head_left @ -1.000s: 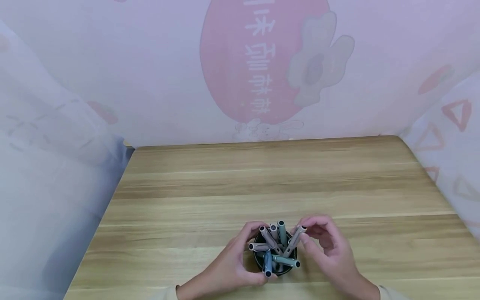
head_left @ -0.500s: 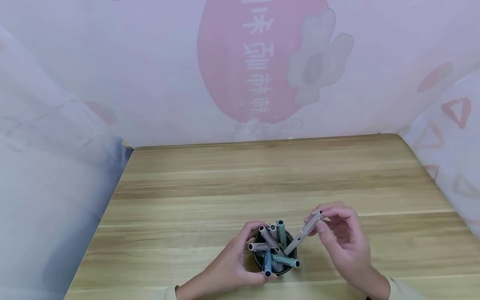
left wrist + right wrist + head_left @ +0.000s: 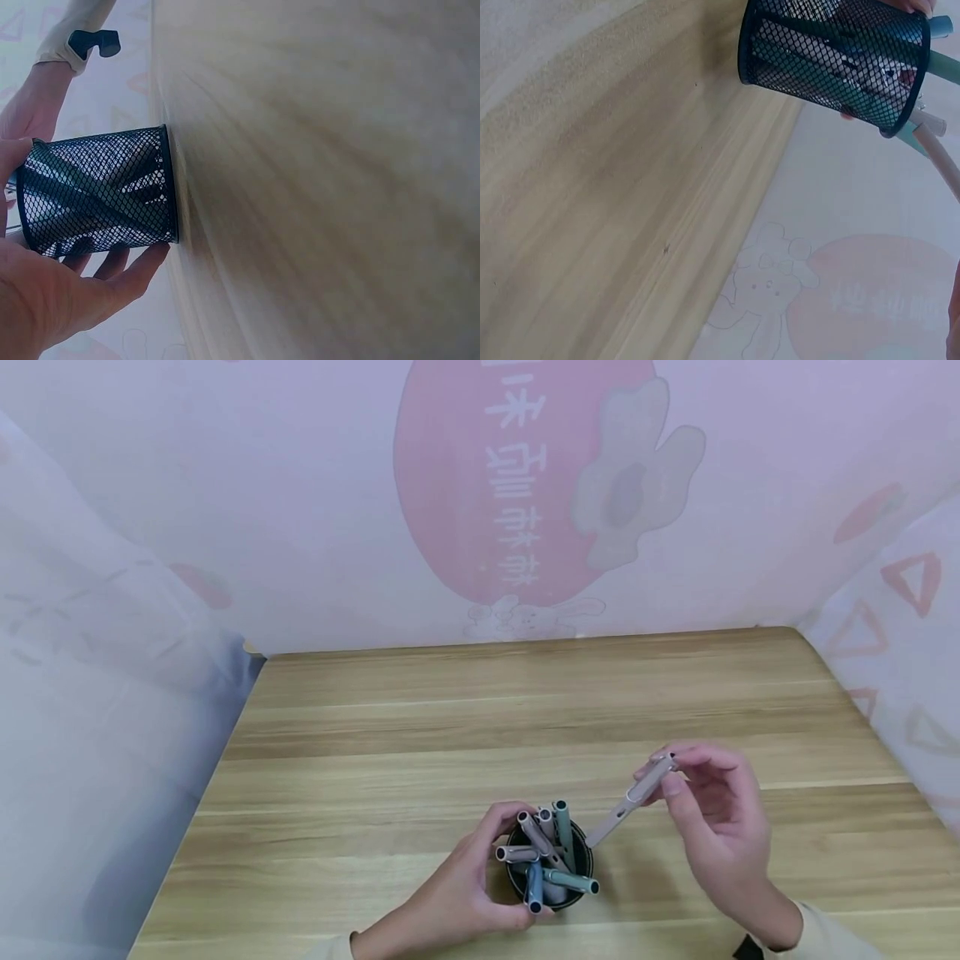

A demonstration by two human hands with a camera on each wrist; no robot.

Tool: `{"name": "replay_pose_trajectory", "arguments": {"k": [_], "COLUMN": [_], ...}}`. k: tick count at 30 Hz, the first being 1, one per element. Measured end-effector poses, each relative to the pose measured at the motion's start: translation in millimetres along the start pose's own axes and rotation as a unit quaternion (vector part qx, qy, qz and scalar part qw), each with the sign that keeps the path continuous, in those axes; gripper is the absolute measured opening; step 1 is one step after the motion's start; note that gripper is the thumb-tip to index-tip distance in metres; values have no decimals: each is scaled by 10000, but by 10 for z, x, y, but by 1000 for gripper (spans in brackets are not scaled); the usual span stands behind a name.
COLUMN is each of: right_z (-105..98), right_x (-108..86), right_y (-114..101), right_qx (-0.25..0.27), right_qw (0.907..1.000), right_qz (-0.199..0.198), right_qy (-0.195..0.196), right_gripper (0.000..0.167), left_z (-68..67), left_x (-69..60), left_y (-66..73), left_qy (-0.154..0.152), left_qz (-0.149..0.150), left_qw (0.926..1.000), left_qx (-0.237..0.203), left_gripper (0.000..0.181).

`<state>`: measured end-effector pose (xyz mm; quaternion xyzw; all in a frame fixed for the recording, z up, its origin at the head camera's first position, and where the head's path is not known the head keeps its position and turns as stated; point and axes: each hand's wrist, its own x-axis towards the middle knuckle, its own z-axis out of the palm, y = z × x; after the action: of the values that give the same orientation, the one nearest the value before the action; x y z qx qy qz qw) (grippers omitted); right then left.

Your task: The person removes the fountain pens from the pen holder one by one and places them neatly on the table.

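Note:
A black mesh pen holder [image 3: 97,191] stands upright on the table, with my left hand [image 3: 472,881] curved round its side, thumb and fingers on opposite sides. Several pens lean in it, among them a blue pen [image 3: 534,887], a green pen [image 3: 573,882] and a greyish-pink pen [image 3: 517,854]. To the right, my right hand [image 3: 723,831] pinches another greyish-pink pen [image 3: 628,802] by its upper end between thumb and fingers. This pen slants down to the left, its lower end close to the holder's rim; in the right wrist view the same pen [image 3: 940,161] looks outside the holder.
The wood-grain table [image 3: 420,718] stretches ahead and to both sides. Behind it hangs a pale printed cloth [image 3: 315,510], with more cloth at the left and right. A small black piece [image 3: 747,948] shows by the right wrist.
My right hand has drawn the greyish-pink pen up out of the holder, moving right and away from me. My left hand and the holder have stayed in place.

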<state>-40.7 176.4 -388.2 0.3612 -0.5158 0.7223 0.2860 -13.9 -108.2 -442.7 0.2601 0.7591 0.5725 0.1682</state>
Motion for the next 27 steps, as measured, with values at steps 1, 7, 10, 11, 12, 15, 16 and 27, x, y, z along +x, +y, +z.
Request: {"name": "replay_pose_trajectory", "arguments": {"k": [1, 7, 10, 11, 12, 15, 16, 27], "right_z": [-12, -126, -192, -210, -227, -272, -283, -426], "right_x": [5, -3, -10, -10, -11, -18, -21, -43], "right_y": [1, 43, 66, 73, 78, 93, 100, 205], "right_qx": [15, -194, -459, -543, -611, -825, -896, -2234], "right_qw": [10000, 9993, 9969, 9956, 9941, 9890, 9870, 9313], "right_qz": [17, 318, 638, 762, 893, 1226, 1334, 2858], "right_qy": [20, 65, 95, 101, 106, 81, 70, -331], "right_gripper": [20, 23, 27, 28, 29, 28, 28, 20], "left_z": [1, 4, 7, 8, 9, 9, 8, 12], "left_x": [-1, -8, -8, -8, -8, -7, -8, -2], "left_y": [1, -2, -7, -6, -6, 1, 2, 18], "left_qy": [-2, 6, 7, 7, 6, 2, -2, -15], "left_qz": [15, 39, 35, 32, 33, 67, 77, -45], "left_qw": [10000, 10000, 10000, 10000, 10000, 10000, 10000, 10000], "left_qx": [-6, -35, -28, -23, -16, -8, -9, -42], "left_gripper": [94, 95, 96, 96, 97, 97, 97, 98]}}
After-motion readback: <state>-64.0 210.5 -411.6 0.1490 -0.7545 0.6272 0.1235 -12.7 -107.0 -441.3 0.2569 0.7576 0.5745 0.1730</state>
